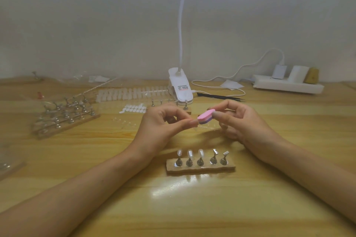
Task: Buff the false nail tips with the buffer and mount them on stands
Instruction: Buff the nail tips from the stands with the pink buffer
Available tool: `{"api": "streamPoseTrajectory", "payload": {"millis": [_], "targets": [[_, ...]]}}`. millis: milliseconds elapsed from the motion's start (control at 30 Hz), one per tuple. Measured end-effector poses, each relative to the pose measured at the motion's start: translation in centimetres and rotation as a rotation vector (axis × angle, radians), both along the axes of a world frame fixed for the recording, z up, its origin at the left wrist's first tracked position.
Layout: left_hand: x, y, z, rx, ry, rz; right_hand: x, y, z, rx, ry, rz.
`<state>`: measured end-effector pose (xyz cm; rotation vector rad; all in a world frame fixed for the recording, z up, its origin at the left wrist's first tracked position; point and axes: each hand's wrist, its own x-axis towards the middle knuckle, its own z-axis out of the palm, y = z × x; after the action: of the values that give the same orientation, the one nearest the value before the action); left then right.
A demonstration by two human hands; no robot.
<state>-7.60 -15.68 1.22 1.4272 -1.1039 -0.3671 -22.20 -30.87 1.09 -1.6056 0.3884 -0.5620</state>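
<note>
left hand (163, 121): thumb and forefinger pinch what looks like a small clear false nail tip (194, 121), mostly hidden by the fingertips; other fingers curled behind
right hand (241, 121): grasps the pink-and-purple layered foam buffer block (206, 116) by its far end, between thumb and fingers
buffer's near end touches the left fingertips at the pinch; both are held above the light wooden table (173, 208), about frame centre
6 o'clock of the hands: tan rectangular base strip (200, 169) with five small metal stands in a row; the three left stands each carry a clear mounted tip (190, 153), upright; the two right stands (215, 152) show tilted metal plates
just under the hands: clear plastic strip of tips (207, 127) flat on the table
12 o'clock: white clip-on lamp (180, 88), neck running up out of frame
11 o'clock: rows of translucent nail tips (131, 92); just nearer, a sheet of white oval adhesive tabs (133, 109)
9 to 10 o'clock: second wooden base crowded with metal stands (65, 117), blurred
1 o'clock: black tweezers (221, 96) lying flat near the lamp cable
2 o'clock: white power strip (287, 85) with plugs, by the wall
</note>
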Motion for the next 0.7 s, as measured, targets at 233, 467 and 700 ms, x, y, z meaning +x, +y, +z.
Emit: {"api": "streamPoseTrajectory", "payload": {"millis": [233,467,700], "targets": [[-0.5,0.5,0.7,0.007,0.044,0.032,-1.4,-0.3,0.4,-0.780,0.208,-0.111],[-1.7,0.9,2.0,0.094,0.101,-0.096,-1.6,2.8,2.7,-0.932,-0.097,0.009],[-2.5,1.5,3.7,0.118,0.136,-0.144,-2.0,4.4,5.1,-1.047,-0.100,-0.135]]}}
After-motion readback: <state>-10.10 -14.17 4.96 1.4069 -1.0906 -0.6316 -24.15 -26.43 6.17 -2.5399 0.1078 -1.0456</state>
